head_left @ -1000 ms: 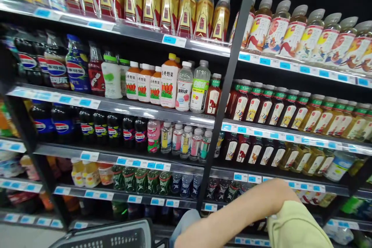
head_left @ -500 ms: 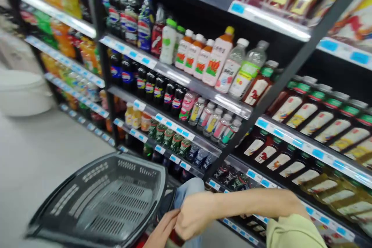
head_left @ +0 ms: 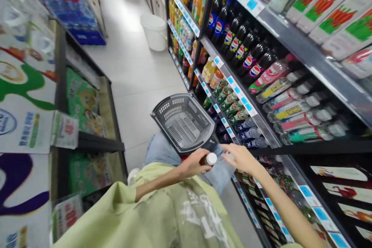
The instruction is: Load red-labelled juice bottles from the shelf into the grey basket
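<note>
My left hand (head_left: 195,163) is wrapped round a small dark bottle with a white cap (head_left: 211,159), held in front of my lap. The cap points to the right, and fingers hide most of the bottle's body. Just right of the cap is my right hand (head_left: 238,159), its fingers stretched and apart, touching nothing that I can see. Beyond both hands, a grey slotted shopping basket (head_left: 170,139) stands by my knees, its near end close to my left hand.
Drink shelves (head_left: 250,102) with several rows of bottles run along the right. To the left, a rack (head_left: 116,145) holds boxed goods. A white bucket (head_left: 154,33) stands on the pale floor (head_left: 130,73) of the aisle, farther ahead.
The view has swung left and down, bringing my lap and the left rack into sight. My hands were together; the right one has come away, and the white-capped bottle now shows in the left.
</note>
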Available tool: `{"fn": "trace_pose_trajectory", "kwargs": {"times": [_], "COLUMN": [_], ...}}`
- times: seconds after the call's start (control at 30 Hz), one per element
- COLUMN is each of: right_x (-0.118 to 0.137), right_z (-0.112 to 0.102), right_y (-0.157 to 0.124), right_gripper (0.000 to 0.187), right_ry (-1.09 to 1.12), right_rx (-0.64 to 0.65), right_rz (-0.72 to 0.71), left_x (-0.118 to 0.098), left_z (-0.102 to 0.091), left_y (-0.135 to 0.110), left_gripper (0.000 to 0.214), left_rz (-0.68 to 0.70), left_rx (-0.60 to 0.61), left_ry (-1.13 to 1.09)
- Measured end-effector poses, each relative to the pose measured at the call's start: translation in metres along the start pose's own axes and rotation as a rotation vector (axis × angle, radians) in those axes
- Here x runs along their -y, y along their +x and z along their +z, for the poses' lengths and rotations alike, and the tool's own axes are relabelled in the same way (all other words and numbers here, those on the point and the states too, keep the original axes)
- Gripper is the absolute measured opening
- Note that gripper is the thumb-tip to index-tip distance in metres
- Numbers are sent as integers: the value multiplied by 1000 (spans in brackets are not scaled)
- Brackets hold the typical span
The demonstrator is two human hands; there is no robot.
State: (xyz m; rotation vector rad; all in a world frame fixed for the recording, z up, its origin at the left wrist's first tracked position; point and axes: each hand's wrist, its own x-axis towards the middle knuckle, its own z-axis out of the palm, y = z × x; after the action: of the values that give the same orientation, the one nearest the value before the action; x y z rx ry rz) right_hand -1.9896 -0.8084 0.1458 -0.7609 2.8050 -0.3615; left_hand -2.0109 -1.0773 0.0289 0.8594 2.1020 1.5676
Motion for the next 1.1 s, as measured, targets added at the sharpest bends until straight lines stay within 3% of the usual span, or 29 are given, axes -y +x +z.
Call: {"fn": "trace_pose_trajectory", "kwargs": {"times": [0.1,0.2,0.3,0.4,0.53,0.7,0.83,1.1], "right_x": [-51,-86,-96,-96,-100,-104,-104,-101], "right_z": [51,123,189,224,231,228,225,221], "right_y": [-12,-28,-38,-40,-38,-35,-34,-38], "right_gripper": [34,28,30,32,28,29,31,39], "right_ry": [35,23,30,57,116,158,175,213], "right_rx": [-216,-206,-339,-566,-608,-610,-603,-635], "right_rz": [239,278,313,421,421,430,412,380], "left_x": [23,44,65,89,131,182,207,254], "left_z": [-16,-43,-75,-104,-130,-131,-103,-31], "left_y": [10,25,41,58,81,103,106,103], "left_gripper": [39,40,44,42,34,36,38,43], "left_rz": [-132,-221,-285,-351,-512,-718,-788,-935], "left_rx": [-162,-343,-437,-481,-468,-208,9,254], "left_ry": [36,65,155,315,543,719,731,670]}}
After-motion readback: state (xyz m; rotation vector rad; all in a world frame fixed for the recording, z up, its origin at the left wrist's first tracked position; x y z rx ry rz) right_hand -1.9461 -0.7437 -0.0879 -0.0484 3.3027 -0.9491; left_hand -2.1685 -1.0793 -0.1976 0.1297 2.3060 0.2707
